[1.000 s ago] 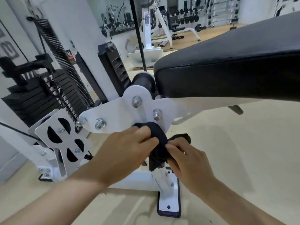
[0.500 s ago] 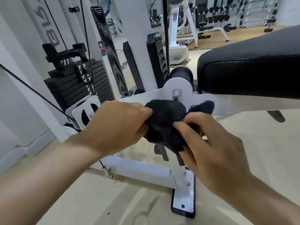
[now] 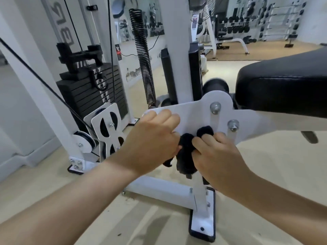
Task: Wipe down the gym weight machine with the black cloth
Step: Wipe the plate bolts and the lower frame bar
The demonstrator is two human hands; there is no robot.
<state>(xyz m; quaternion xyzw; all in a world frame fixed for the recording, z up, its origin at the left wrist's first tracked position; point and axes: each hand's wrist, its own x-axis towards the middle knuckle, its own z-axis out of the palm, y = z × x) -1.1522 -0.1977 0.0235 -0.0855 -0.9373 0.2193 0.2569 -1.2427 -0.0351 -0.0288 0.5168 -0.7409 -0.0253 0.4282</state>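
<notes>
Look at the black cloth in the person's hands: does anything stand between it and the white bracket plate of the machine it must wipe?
Nothing visible does. The black cloth, gripped by the left hand and the right hand, already lies at the lower edge of the white bracket plate; only its two bolts protrude nearby.

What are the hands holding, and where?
Both hands grip the black cloth: left hand its left side, right hand its right side.

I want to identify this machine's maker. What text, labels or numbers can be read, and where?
Large grey letters on the white upright: cut off and seemingly reversed, not readable.
Red-and-black tag on the frame: too small.
Sticker on the far post: blurred.
Weight stack: no readable numbers.
</notes>
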